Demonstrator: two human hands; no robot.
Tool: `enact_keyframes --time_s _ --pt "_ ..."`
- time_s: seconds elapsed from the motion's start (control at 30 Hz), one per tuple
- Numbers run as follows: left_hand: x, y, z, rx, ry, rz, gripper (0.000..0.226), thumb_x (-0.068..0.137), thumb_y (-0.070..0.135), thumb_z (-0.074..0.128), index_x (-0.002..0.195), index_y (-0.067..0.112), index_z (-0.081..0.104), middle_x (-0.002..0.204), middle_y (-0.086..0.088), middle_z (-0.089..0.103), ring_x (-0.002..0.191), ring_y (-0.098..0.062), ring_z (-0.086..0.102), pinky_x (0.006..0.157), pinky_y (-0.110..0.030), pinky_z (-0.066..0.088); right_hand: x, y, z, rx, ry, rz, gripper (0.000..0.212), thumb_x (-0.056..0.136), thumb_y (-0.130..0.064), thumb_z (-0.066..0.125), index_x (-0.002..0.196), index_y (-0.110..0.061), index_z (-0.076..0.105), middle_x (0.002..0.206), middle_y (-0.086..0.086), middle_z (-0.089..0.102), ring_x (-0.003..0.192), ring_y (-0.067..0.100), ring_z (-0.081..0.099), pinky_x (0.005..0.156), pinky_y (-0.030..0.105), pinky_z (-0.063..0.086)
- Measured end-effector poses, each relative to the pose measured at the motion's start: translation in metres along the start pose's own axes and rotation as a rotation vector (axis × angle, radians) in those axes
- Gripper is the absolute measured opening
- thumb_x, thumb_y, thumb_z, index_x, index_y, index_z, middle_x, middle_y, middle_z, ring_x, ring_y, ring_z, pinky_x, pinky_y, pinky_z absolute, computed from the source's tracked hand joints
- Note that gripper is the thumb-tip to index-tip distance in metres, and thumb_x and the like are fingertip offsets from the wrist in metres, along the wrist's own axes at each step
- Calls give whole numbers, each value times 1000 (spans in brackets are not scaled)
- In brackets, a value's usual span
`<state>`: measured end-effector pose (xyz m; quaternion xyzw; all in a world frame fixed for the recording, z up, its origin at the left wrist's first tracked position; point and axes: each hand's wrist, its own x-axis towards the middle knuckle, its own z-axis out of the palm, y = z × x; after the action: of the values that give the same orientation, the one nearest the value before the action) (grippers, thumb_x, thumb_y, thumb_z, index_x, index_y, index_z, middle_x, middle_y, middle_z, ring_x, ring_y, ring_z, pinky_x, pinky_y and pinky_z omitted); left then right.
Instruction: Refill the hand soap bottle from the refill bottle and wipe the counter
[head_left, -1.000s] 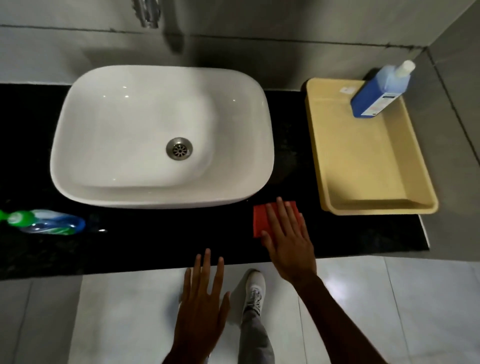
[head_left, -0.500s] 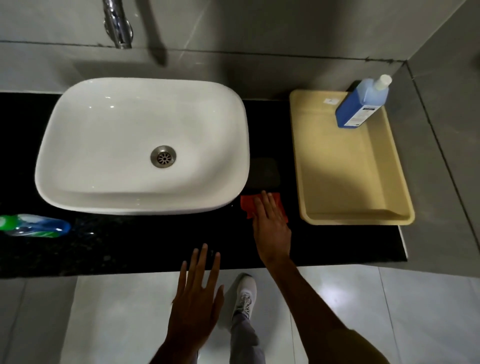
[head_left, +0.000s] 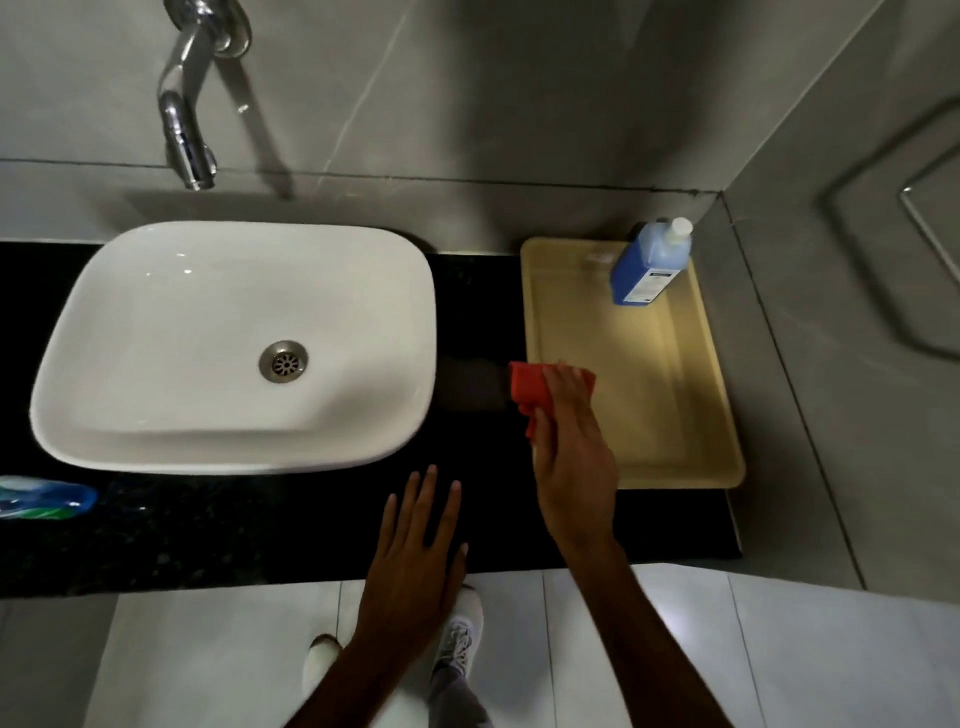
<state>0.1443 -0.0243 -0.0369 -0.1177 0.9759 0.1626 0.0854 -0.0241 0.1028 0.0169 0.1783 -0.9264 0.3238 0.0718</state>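
Left hand (head_left: 415, 561) hovers flat with fingers spread and nothing in it above the front edge of the black counter (head_left: 234, 530), where a blue and green soap bottle (head_left: 44, 499) lies on its side at far left beside the white sink (head_left: 156, 332). Further right, the right hand (head_left: 571, 441) now pinches the red cloth (head_left: 530, 387), which a second ago lay flat under its palm and is bunched and raised between sink and yellow tray (head_left: 675, 415). Wiping looks finished or pausing; the blue refill bottle (head_left: 649, 265) stands capped in the tray's far corner
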Motion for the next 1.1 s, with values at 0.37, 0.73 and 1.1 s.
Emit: enact_keyframes --time_s 0.37,0.73,1.1 --pt "75 81 14 5 -17 123 68 104 49 27 160 20 4 170 -11 1 157 -29 0 125 -53 19 20 106 36 -256 -617 90 57 109 -36 27 161 -15 15 170 5 12 158 21 4 129 43 6" --pt "80 85 36 35 -12 134 78 101 54 29 160 15 -3 170 -6 -6 157 -26 -3 125 -53 22 46 134 41 -360 -754 -50 65 108 -42 24 161 -25 -10 169 2 -21 156 22 -18 126 42 -6" --pt "77 86 8 -7 -95 141 78 100 58 18 158 17 -12 168 -3 -18 156 -28 -14 126 -53 10 39 82 -13 -292 -549 28 59 107 -43 32 161 -25 17 171 1 0 158 18 -2 128 45 2"
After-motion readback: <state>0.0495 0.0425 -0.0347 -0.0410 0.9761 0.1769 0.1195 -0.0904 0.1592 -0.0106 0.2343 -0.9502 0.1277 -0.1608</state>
